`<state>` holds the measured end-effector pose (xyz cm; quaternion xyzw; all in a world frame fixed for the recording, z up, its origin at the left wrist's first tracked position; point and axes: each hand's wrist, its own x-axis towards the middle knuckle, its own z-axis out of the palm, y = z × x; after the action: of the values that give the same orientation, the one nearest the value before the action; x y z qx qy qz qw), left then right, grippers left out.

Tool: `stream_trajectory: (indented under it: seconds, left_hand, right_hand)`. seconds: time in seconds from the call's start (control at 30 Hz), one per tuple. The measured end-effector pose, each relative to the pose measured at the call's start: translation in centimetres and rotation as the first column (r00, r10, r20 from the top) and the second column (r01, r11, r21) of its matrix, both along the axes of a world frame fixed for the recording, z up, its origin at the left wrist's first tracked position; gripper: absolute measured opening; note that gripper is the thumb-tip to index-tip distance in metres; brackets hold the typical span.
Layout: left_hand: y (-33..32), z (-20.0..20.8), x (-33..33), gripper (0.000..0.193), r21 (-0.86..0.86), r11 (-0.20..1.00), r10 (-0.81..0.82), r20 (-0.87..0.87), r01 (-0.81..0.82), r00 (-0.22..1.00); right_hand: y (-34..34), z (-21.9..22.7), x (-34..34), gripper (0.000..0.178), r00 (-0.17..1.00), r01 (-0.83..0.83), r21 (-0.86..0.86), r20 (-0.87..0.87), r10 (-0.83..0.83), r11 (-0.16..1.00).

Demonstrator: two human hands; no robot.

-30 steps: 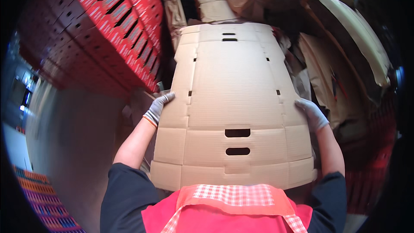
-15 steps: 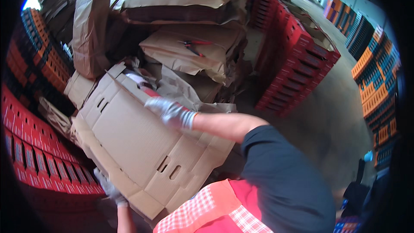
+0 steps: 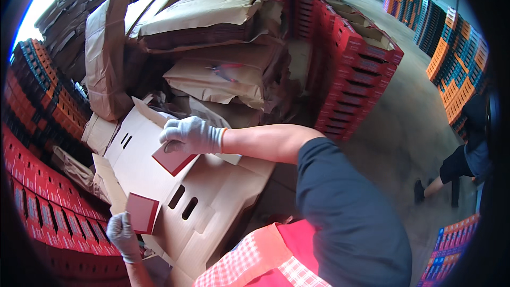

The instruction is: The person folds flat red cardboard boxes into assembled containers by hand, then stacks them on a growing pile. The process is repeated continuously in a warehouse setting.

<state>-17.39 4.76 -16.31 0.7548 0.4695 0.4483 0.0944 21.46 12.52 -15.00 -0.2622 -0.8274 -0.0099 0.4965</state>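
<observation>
In front of me lies a large flat cardboard box blank point(image 3: 175, 212), brown on its upper face, with slots and hand holes cut in it. My left hand point(image 3: 123, 236), in a grey work glove, pinches the near left edge by a turned-up flap point(image 3: 142, 213) whose red face shows. On the far side, my gloved right hand point(image 3: 188, 134) is closed over another red-faced flap point(image 3: 174, 160), fingers curled round its edge. The flaps stand up from the blank's sides. Part of the blank's right side lies beneath my right forearm.
Paper-wrapped bundles point(image 3: 212, 13) of cardboard rise behind, with red-handled pliers point(image 3: 226, 72) on a lower bundle. Stacked red boxes stand at left point(image 3: 53, 202) and right point(image 3: 361, 74). Orange and teal crates point(image 3: 459, 69) line the far right. A person point(image 3: 459, 165) walks at right.
My right hand has come nearer and closed on a flap. My left hand has gripped the near flap, and both sides have lifted, showing red. A person has come into view at right.
</observation>
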Motion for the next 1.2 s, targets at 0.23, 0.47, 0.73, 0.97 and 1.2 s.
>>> stream_trajectory:
  seconds: [0.23, 0.47, 0.73, 0.97, 1.2]
  left_hand:
    - [-10.7, 0.3, 1.6, 0.039, -0.835, 0.496, -0.707, -0.230, 0.237, 0.669]
    - [-10.1, 2.7, 0.0, 0.030, -0.974, 0.193, -0.708, -0.222, -0.119, 0.671]
    - [-6.6, -9.8, 0.4, 0.068, -0.406, 0.914, 0.233, 0.482, -0.020, 0.845]
    - [-7.7, -10.1, 4.5, 0.089, -0.114, 0.835, 0.232, 0.960, 0.539, -0.156]
    - [-9.5, -9.9, 13.6, 0.037, 0.077, 0.475, 0.446, 0.837, 0.877, -0.316]
  right_hand:
    - [-13.9, 4.5, -1.2, 0.055, 0.350, 0.138, -0.840, 0.537, 0.767, 0.525]
    - [-9.3, 2.6, -1.5, 0.032, 0.340, 0.221, -0.858, 0.514, 0.787, 0.464]
    - [-3.0, -7.1, -1.3, 0.092, 0.994, -0.001, -0.864, -0.057, -0.094, 0.503]
    - [-0.5, -2.6, 0.3, 0.060, 0.786, -0.565, -0.823, -0.557, -0.268, 0.055]
    - [-6.9, 19.0, -5.5, 0.076, 0.971, 0.091, -0.718, 0.218, 0.099, 0.690]
